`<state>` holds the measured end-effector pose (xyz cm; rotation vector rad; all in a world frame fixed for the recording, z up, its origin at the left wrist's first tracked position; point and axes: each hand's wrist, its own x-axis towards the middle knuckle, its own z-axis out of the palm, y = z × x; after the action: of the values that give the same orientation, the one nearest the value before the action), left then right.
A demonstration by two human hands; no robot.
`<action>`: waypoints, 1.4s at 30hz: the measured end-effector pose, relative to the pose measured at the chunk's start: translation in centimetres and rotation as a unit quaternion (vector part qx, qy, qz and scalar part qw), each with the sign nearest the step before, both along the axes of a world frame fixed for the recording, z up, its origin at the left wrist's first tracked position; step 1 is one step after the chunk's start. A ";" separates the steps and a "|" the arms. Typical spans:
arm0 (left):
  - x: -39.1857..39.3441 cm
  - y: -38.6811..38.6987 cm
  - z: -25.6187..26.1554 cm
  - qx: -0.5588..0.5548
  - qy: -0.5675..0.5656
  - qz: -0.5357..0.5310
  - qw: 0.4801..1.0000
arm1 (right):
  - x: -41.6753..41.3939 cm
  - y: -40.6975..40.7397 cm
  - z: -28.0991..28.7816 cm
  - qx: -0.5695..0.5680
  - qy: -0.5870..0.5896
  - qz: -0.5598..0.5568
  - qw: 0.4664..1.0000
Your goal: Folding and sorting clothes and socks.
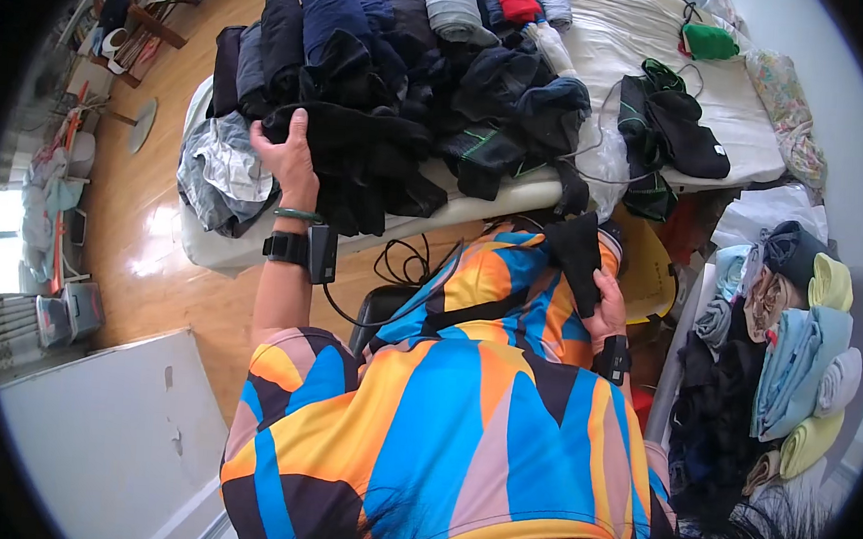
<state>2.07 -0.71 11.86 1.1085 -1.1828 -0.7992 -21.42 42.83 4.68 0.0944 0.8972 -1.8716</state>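
My left hand [287,153] is at the near left part of the bed, thumb raised, at the end of a black cloth garment [365,143]; its fingers are partly hidden, so its grip is unclear. My right hand [607,302] holds a piece of black cloth [577,256] above my lap. Dark crumpled clothes [502,81] lie heaped behind the black garment. Rolled dark trousers [332,11] and other rolls line up farther back. A grey and white garment [226,172] is bunched left of my left hand.
A black garment with green stitching [636,126] and a green pouch [708,42] lie on the bed's white sheet [602,20]. Folded light blue clothes [792,373] are stacked at right. A black cable [402,268] loops beside my legs. A yellow container [642,271] stands below the bed edge.
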 end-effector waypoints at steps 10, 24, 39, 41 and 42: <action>-4.5 3.4 3.9 -0.276 -0.475 -0.286 0.785 | 0.2 0.1 -0.1 -0.009 -0.020 -0.001 1.000; 0.5 4.6 1.0 -0.286 -0.553 -0.190 0.759 | -0.2 0.2 -0.8 0.003 -0.008 0.000 1.000; 1.9 8.0 9.6 0.322 0.270 -0.507 0.753 | 0.8 -0.3 1.0 0.075 0.021 -0.025 0.997; 2.5 8.4 9.4 0.341 0.279 -0.517 0.734 | 0.2 -2.0 4.4 0.080 0.094 -0.017 0.992; 2.2 8.8 9.4 0.351 0.282 -0.529 0.719 | -0.3 -2.7 6.1 0.083 0.133 -0.022 0.987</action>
<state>4.28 8.14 21.23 0.5310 -0.9008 -2.4491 -21.76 40.17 10.73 -0.0356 1.2425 -1.8753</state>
